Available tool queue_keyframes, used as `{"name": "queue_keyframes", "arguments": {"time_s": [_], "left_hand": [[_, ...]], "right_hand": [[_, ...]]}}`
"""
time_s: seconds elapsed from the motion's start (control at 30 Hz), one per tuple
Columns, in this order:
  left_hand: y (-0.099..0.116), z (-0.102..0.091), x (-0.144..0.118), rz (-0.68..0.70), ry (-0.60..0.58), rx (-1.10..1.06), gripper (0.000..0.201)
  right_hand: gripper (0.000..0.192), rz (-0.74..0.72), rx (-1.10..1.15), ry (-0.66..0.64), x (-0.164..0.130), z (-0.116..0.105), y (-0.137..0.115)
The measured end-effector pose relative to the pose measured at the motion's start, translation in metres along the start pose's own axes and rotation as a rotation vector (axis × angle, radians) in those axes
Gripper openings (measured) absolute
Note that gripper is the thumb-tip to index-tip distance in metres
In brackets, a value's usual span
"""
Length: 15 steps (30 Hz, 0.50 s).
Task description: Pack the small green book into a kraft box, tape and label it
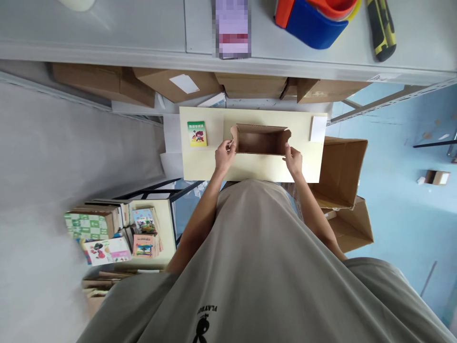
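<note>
An open cardboard box (262, 140) stands on the pale yellow table (257, 169) in front of me, its inside bare and its two end flaps raised. My left hand (224, 155) is closed on the left end flap, fingers pinching its edge. On the opposite end, my right hand (293, 159) grips the right flap between thumb and fingers. To the left of the box lies a small green and yellow book (197, 134) with a cartoon cover. A white stack, perhaps paper (317, 129), sits at the table's right edge.
Above the table runs a grey shelf (143, 35) with a tape dispenser (314, 21) and a box cutter (382, 31). Cardboard boxes (257, 86) line the level behind. Stacked books (96, 221) stand lower left; large open cartons (341, 171) are at right.
</note>
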<state>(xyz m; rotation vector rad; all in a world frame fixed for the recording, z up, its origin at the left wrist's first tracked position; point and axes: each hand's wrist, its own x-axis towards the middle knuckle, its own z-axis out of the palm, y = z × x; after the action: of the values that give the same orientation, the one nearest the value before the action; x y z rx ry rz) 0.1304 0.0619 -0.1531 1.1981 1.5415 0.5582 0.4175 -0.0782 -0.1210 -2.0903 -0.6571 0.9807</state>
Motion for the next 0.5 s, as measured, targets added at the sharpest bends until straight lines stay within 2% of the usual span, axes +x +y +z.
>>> {"name": "queue_keyframes", "arguments": {"time_s": [0.13,0.2,0.3,0.4,0.47,0.5], "left_hand": [[-0.007,-0.004,0.019,-0.029,-0.059,-0.112,0.033],[-0.01,-0.008,0.023,0.024,-0.111,-0.131,0.044],[-0.018,-0.02,0.021,0.066,-0.123,-0.168,0.057],[-0.034,-0.047,0.023,0.03,0.018,-0.183,0.061],[-0.049,-0.072,0.028,-0.004,0.128,-0.16,0.06],[-0.057,-0.087,0.032,-0.01,0.167,-0.145,0.06]], "right_hand": [[0.078,0.12,0.073,-0.008,0.015,-0.002,0.005],[0.078,0.086,0.002,-0.004,0.018,-0.008,0.008],[0.077,-0.159,-0.193,0.194,0.013,-0.019,0.003],[0.066,-0.461,-0.272,0.417,-0.01,-0.017,-0.021],[0.054,-0.586,-0.245,0.393,-0.036,0.003,-0.043],[0.05,-0.623,-0.221,0.315,-0.05,0.019,-0.053]]}}
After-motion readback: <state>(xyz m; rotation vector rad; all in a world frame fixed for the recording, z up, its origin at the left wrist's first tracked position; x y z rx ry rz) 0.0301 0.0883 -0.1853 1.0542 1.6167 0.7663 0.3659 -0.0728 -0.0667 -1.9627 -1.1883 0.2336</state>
